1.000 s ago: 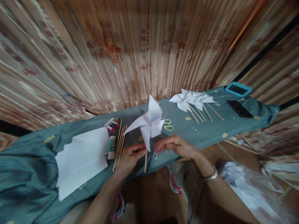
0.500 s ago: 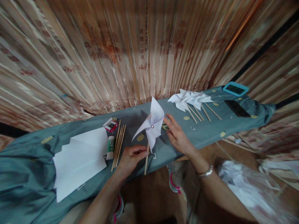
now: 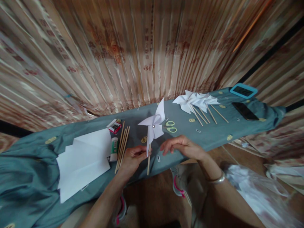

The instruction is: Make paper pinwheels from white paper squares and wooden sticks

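A white paper pinwheel [image 3: 154, 126] with a pin at its centre stands upright on a thin wooden stick. My left hand [image 3: 133, 160] pinches that stick just below the blades. To the right of the pinwheel, my right hand [image 3: 181, 146] hovers over the cloth, its fingers apart and slightly bent, holding nothing. Behind the blades lie scissors with pale green handles [image 3: 171, 127]; their blades are mostly hidden. Several wooden sticks [image 3: 122, 147] lie left of my left hand, beside a green and white glue stick [image 3: 114, 149].
White paper sheets [image 3: 85, 161] are stacked on the left of the grey-green cloth [image 3: 152, 107]. A small red box [image 3: 115, 126] lies near the glue stick. Finished pinwheels [image 3: 197, 100], a black phone [image 3: 245, 111] and a blue-framed device [image 3: 243, 91] lie right. A plastic bag [image 3: 251, 190] sits below.
The pinwheel's blades have turned on the stick. My right hand has drawn back from the blades, down toward the table's front edge, uncovering the scissors. My left hand still grips the stick.
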`<state>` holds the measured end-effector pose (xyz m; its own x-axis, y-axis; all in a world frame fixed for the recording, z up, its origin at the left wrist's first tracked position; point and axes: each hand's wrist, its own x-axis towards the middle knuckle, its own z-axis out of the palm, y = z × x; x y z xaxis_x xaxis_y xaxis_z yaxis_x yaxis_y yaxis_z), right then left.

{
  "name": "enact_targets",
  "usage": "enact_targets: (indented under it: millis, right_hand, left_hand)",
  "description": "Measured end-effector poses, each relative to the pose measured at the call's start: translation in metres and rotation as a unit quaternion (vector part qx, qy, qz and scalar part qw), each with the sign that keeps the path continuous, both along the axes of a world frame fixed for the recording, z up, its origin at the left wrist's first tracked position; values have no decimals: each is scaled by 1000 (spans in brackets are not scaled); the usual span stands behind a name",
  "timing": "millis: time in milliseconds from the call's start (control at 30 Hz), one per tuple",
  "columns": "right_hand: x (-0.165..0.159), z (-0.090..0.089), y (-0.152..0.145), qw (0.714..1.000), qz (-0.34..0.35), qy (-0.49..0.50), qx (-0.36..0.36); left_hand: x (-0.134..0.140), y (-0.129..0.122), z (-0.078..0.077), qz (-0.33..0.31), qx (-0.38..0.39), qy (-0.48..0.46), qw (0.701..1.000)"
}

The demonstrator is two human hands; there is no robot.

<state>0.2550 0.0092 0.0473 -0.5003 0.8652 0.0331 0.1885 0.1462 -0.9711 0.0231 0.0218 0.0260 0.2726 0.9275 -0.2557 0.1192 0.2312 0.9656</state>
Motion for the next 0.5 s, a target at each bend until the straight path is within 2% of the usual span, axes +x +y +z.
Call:
enact_targets:
  millis: [100, 167, 200, 267, 367, 433, 500]
  right_hand:
    - [11, -5, 7, 982, -179, 54, 34]
    - [14, -12, 11, 950, -294, 23, 103]
    - [14, -16, 13, 936, -323, -15, 141]
    - [12, -24, 14, 920, -322, -98, 201]
    - [5, -30, 13, 920, -257, -179, 234]
    - [0, -29, 12, 927, -222, -192, 234]
    - [-4, -23, 10, 945, -173, -167, 223]
  left_hand:
    - [1, -1, 0, 4, -17, -3, 1000]
    - [2, -3, 0, 2, -22, -3, 1000]
    - [2, -3, 0, -4, -24, -1, 1000]
    - [3, -4, 0, -15, -22, 0, 1000]
    - [4, -5, 0, -28, -13, -2, 1000]
    - [3, -4, 1, -24, -6, 2, 1000]
    - [3, -4, 2, -15, 0, 9, 1000]
